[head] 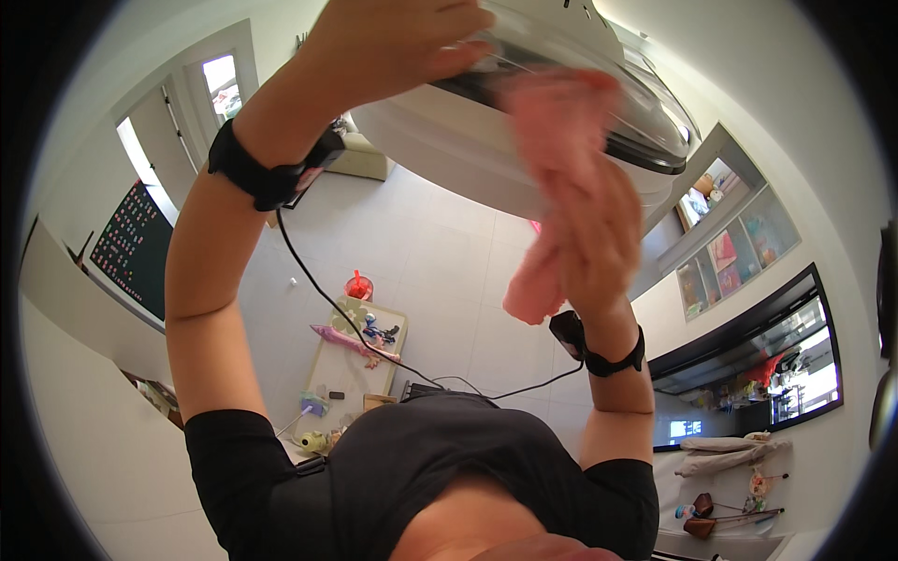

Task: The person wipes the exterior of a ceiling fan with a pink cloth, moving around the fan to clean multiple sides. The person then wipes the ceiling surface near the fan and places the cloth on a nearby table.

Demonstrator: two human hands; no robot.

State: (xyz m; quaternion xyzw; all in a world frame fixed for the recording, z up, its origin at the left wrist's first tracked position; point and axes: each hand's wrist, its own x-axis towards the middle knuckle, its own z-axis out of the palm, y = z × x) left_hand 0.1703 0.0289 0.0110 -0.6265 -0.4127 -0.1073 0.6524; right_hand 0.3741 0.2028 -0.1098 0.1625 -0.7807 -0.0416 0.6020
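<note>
My right hand [603, 235] grips a pink cloth [558, 119], raised in front of a large white rounded fixture [456, 147]. Both the cloth and the hand are blurred. The fixture looks like a ceiling-fan light with clear, curved blades [652, 130] above its white body. One end of the cloth overlaps the clear rim, though I cannot tell whether it touches. My left hand [414, 42] is up at the fixture's left side, with thumb and fingers closed around the edge of a clear part. Some of its fingers are cut off or blurred.
Below, a low table [358, 382] carries a pink toy sword [351, 342] and other small items. A red bucket [358, 287] stands beside it on the tiled floor [435, 259]. Black cables [316, 298] run from both wrist straps. A wall-mounted screen [793, 365] is at right.
</note>
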